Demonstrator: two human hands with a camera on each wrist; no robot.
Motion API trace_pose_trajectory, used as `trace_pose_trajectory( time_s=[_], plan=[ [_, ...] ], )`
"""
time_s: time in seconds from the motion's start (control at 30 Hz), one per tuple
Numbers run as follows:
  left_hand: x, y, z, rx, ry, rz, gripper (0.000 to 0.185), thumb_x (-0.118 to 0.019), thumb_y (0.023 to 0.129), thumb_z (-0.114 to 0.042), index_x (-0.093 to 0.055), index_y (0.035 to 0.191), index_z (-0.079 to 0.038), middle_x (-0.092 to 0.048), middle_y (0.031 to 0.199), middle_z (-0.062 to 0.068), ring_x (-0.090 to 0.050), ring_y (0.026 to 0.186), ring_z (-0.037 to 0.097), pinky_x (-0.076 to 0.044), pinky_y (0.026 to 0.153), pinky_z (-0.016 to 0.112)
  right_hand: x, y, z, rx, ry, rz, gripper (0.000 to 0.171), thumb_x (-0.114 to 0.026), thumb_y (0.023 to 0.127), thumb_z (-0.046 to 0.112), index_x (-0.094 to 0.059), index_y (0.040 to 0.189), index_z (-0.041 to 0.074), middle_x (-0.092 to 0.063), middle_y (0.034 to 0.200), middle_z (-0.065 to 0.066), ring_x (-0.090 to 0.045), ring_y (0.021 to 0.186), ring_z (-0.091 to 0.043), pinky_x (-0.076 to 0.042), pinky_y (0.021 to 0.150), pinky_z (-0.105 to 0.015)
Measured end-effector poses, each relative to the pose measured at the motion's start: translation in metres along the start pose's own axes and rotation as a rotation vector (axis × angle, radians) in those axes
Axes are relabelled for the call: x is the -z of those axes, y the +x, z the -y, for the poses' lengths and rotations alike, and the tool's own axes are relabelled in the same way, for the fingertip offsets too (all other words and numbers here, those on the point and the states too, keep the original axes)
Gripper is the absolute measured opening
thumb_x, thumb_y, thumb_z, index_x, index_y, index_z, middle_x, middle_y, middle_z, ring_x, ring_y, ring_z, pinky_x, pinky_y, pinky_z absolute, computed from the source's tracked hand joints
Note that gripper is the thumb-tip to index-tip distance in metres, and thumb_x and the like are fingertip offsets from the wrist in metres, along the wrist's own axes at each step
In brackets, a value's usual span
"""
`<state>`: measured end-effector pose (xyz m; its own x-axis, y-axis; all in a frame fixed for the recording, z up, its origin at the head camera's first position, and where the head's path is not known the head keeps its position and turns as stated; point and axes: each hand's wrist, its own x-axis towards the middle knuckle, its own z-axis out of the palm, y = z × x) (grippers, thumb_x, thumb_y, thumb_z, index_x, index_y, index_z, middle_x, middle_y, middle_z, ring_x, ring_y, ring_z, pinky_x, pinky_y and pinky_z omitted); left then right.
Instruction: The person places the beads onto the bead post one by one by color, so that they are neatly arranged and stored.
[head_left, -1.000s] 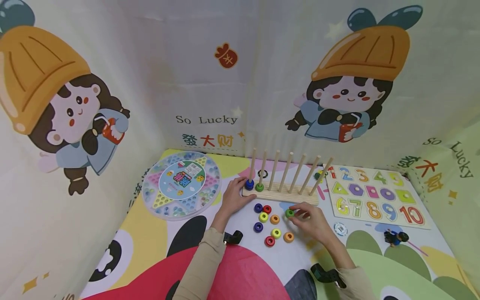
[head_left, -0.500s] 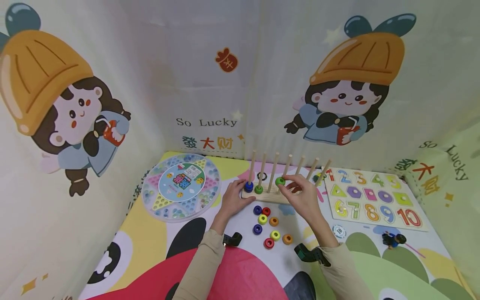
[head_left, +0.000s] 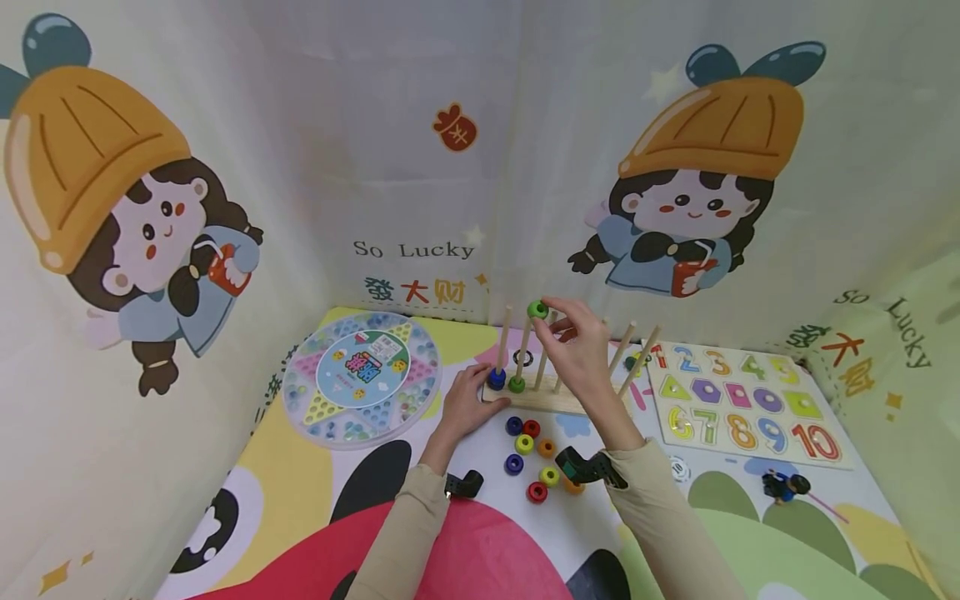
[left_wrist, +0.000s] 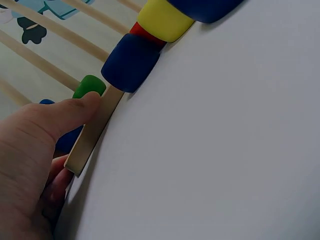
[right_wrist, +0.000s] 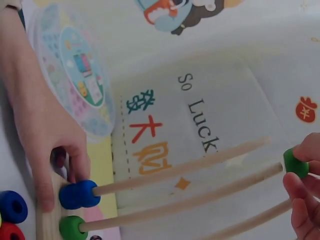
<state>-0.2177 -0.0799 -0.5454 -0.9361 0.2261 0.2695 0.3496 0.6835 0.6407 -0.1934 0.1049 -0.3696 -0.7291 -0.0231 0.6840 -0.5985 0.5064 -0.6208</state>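
Observation:
My right hand [head_left: 553, 323] pinches a green ring [head_left: 537, 310] [right_wrist: 296, 162] at the tip of the second peg from the left [head_left: 523, 346]. The pegs rise from a wooden peg base [head_left: 558, 402]. A blue ring [head_left: 497, 377] [right_wrist: 78, 194] sits low on the first peg and another green ring [head_left: 517, 384] [right_wrist: 71, 227] low on the second. My left hand [head_left: 467, 406] [right_wrist: 45, 135] holds the base's left end, thumb [left_wrist: 65, 112] against its front edge [left_wrist: 95, 132]. Several loose rings [head_left: 537, 454] lie on the mat in front.
A round marble checkers board [head_left: 363, 377] lies to the left and a number puzzle board [head_left: 742, 402] to the right. A small toy figure [head_left: 783, 485] lies at the right front. Printed fabric walls [head_left: 420, 167] close in the back and both sides.
My right hand picked the green ring off the mat and carried it up and left to the tip of the second peg. The left hand stayed on the base.

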Motion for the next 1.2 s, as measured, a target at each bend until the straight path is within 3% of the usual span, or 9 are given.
trace_pose_trajectory(
  time_s=[0.3, 0.6, 0.73, 0.87, 1.0, 1.2],
  plan=[
    [-0.002, -0.001, 0.002, -0.003, -0.018, 0.003, 0.073, -0.078, 0.081, -0.044, -0.057, 0.137, -0.002, -0.053, 0.138, 0.011, -0.049, 0.124, 0.029, -0.045, 0.098, 0.045, -0.009, 0.005, 0.000, -0.042, -0.043, 0.022, 0.025, -0.075, 0.085, 0.005, -0.072, 0.109, -0.001, -0.068, 0.100, -0.016, -0.065, 0.065, -0.023, -0.051, 0.056, -0.024],
    [0.003, -0.002, -0.003, -0.002, -0.027, 0.003, 0.072, -0.078, 0.081, -0.042, -0.058, 0.136, -0.001, -0.053, 0.137, 0.012, -0.050, 0.120, 0.030, -0.046, 0.094, 0.046, -0.010, 0.004, -0.003, -0.012, -0.091, 0.030, 0.026, -0.077, 0.084, 0.007, -0.072, 0.108, -0.001, -0.067, 0.097, -0.016, -0.066, 0.065, -0.022, -0.049, 0.054, -0.028],
    [0.003, -0.001, -0.004, 0.004, -0.016, 0.006, 0.073, -0.078, 0.080, -0.041, -0.057, 0.137, -0.001, -0.053, 0.138, 0.013, -0.049, 0.121, 0.030, -0.046, 0.096, 0.045, -0.003, -0.002, -0.003, 0.040, -0.055, 0.029, 0.024, -0.076, 0.084, 0.004, -0.071, 0.107, -0.001, -0.068, 0.097, -0.016, -0.064, 0.064, -0.021, -0.051, 0.054, -0.033],
    [0.002, 0.000, -0.004, 0.004, -0.016, 0.002, 0.073, -0.079, 0.080, -0.041, -0.057, 0.137, -0.002, -0.053, 0.138, 0.012, -0.050, 0.121, 0.030, -0.046, 0.096, 0.044, 0.010, -0.020, -0.010, 0.050, -0.042, 0.046, 0.020, -0.075, 0.084, 0.001, -0.072, 0.103, -0.001, -0.069, 0.096, -0.014, -0.063, 0.065, -0.020, -0.051, 0.053, -0.029],
    [0.001, 0.000, -0.003, 0.002, -0.009, 0.007, 0.073, -0.079, 0.080, -0.041, -0.057, 0.137, -0.001, -0.053, 0.138, 0.011, -0.049, 0.121, 0.028, -0.046, 0.096, 0.043, 0.021, -0.050, -0.027, -0.036, -0.061, 0.121, 0.017, -0.076, 0.083, 0.002, -0.073, 0.100, 0.001, -0.070, 0.093, -0.011, -0.064, 0.065, -0.018, -0.051, 0.054, -0.023],
    [0.002, 0.000, -0.002, 0.000, -0.006, -0.001, 0.071, -0.079, 0.080, -0.040, -0.058, 0.136, -0.002, -0.053, 0.137, 0.011, -0.050, 0.119, 0.028, -0.046, 0.094, 0.043, 0.022, -0.098, -0.061, -0.218, -0.060, 0.368, 0.020, -0.077, 0.083, 0.003, -0.073, 0.102, 0.001, -0.072, 0.095, -0.010, -0.066, 0.071, -0.017, -0.056, 0.062, -0.029]
  ],
)
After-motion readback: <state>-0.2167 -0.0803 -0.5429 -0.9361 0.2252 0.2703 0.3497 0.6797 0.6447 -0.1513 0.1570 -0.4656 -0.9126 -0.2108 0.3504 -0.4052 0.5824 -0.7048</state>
